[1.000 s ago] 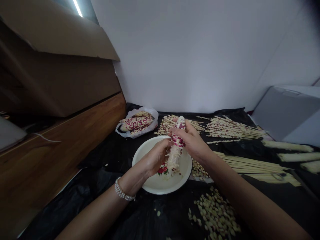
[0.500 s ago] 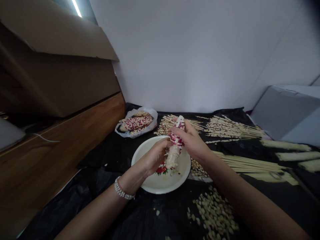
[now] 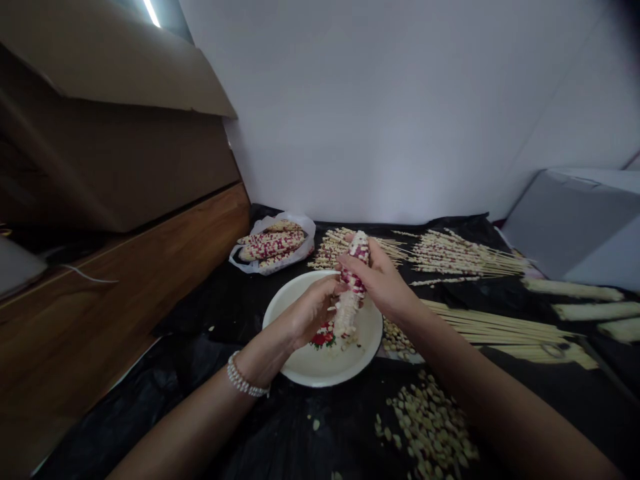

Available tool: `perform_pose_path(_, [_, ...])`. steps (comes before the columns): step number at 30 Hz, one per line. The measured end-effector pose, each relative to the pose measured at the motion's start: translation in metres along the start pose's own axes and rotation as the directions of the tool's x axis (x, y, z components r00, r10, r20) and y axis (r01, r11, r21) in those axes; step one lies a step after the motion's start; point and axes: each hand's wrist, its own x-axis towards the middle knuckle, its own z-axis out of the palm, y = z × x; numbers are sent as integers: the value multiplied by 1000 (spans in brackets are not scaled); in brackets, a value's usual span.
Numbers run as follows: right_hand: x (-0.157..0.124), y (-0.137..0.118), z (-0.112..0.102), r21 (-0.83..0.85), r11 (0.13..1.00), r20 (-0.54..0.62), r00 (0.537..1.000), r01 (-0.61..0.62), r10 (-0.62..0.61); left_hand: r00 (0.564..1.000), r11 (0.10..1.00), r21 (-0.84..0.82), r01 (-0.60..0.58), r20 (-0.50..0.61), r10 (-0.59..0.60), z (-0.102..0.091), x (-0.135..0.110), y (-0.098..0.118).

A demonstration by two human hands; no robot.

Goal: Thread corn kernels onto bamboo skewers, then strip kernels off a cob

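Note:
My right hand (image 3: pixel 383 283) is wrapped round the upper, red-and-white part of a corn cob (image 3: pixel 350 293), which stands upright over a white bowl (image 3: pixel 300 360). The cob's lower half is bare and pale. My left hand (image 3: pixel 307 313), with a pearl bracelet on the wrist, is curled against the cob's left side, thumb pressed on the kernels. A few loose kernels and a red flower pattern show at the bowl's bottom.
A plastic bag of whole red-and-white cobs (image 3: pixel 273 243) lies behind the bowl. Skewers threaded with kernels (image 3: pixel 460 257) and bare bamboo skewers (image 3: pixel 505 327) lie to the right on black plastic sheeting. Loose kernels (image 3: pixel 433 427) are piled near me. A wooden panel (image 3: pixel 115 293) rises on the left, a grey box (image 3: pixel 575 227) on the right.
Both hands keep hold of the cob over the bowl; they have shifted only slightly. Nothing else has moved.

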Motion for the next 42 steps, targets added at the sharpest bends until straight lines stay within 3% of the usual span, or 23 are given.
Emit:
perform_pose_path(6, [-1, 0, 2, -9, 1000, -3, 1000, 10, -10, 998, 990, 128, -53, -39, 58, 5, 1, -6])
perform_pose_path(13, [-2, -1, 1, -2, 1000, -12, 1000, -2, 2, 953, 920, 256, -295, 11, 303, 2, 2, -11])
perform_pose_path(17, [-2, -1, 2, 11, 1000, -6, 1000, -10, 10, 981, 967, 179, -183, -28, 191, -1, 4, -12])
perform_pose_path(20, [-2, 0, 1, 12, 999, -10, 1000, -29, 30, 996, 991, 97, -94, 19, 93, 0, 3, -10])
perform_pose_path(28, [-2, -4, 1, 52, 996, 35, 997, -76, 75, 1000, 1000, 8, -16, 3, 16, 9, -1, -3])
perform_pose_path(33, [-3, -6, 1, 90, 987, 123, 985, -134, 123, 967, 952, -209, 226, 170, -192, 0, -1, 4])
perform_pose_path(36, [-4, -4, 1, 94, 984, 149, 979, -154, 139, 964, 934, -274, 231, 197, -181, -2, -2, 6])
perform_pose_path(42, [-6, -2, 2, 99, 985, 159, 980, -139, 122, 964, 938, -251, 237, 180, -195, -2, -3, 4])
